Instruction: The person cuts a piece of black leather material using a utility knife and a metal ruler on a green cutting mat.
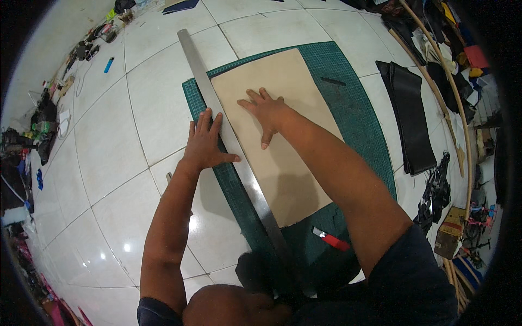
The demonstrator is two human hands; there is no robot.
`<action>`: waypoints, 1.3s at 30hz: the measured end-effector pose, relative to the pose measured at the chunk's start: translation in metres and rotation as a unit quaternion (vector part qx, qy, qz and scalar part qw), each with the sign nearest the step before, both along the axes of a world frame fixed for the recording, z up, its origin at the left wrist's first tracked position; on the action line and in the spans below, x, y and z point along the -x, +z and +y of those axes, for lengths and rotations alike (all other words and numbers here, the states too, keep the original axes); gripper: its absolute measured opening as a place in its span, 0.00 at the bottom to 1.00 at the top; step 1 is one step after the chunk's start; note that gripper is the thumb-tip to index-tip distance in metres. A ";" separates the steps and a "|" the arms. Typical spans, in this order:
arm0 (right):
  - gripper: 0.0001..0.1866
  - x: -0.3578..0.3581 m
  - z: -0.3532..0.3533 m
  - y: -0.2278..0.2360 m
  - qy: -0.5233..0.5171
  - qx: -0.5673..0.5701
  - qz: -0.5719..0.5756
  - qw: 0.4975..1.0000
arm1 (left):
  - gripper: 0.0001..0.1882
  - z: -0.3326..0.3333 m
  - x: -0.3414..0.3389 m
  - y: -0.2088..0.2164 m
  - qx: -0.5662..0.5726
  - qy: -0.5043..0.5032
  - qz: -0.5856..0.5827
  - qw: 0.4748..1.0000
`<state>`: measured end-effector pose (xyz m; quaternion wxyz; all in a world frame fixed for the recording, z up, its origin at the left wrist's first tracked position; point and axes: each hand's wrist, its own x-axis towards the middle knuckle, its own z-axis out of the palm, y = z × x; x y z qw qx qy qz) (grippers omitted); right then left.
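Tan sheet | ruler along left edge | mat margin rightward | left grip, right grip: spread, unclenched

Left grip: palm down, laid flat, just beside the right grip on its near left side.
Left fingers: extended forward from the grip, slightly fanned.
Left thumb: stretched out to the right of the grip.
Left forearm: bare, behind the grip, running back toward the body.
Right grip: palm down, back uppermost, a little farther forward than the left grip.
Right fingers: spread wide, ahead and left of the grip.
Right thumb: pointing bodyward from the grip.
Right forearm: bare, slanting back rightward behind the grip.
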<state>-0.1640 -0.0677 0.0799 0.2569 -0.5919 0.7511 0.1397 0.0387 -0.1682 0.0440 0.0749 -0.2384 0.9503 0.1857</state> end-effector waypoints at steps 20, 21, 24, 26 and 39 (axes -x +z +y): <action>0.74 0.005 0.007 -0.025 0.016 0.071 0.033 0.997 | 0.79 0.006 0.018 0.003 0.102 -0.037 -0.133 0.985; 0.73 0.006 0.009 -0.026 0.018 0.085 0.039 0.995 | 0.80 0.008 0.019 0.004 0.100 -0.034 -0.133 0.985; 0.72 0.004 0.010 -0.025 0.014 0.090 0.036 0.995 | 0.81 0.012 0.022 0.013 0.099 -0.034 -0.150 0.983; 0.72 0.004 0.011 -0.022 0.011 0.081 0.029 0.996 | 0.83 0.015 0.024 0.013 0.116 -0.042 -0.163 0.979; 0.75 0.006 0.012 -0.018 -0.005 0.066 0.015 0.998 | 0.80 0.020 0.027 0.017 0.145 -0.036 -0.186 0.971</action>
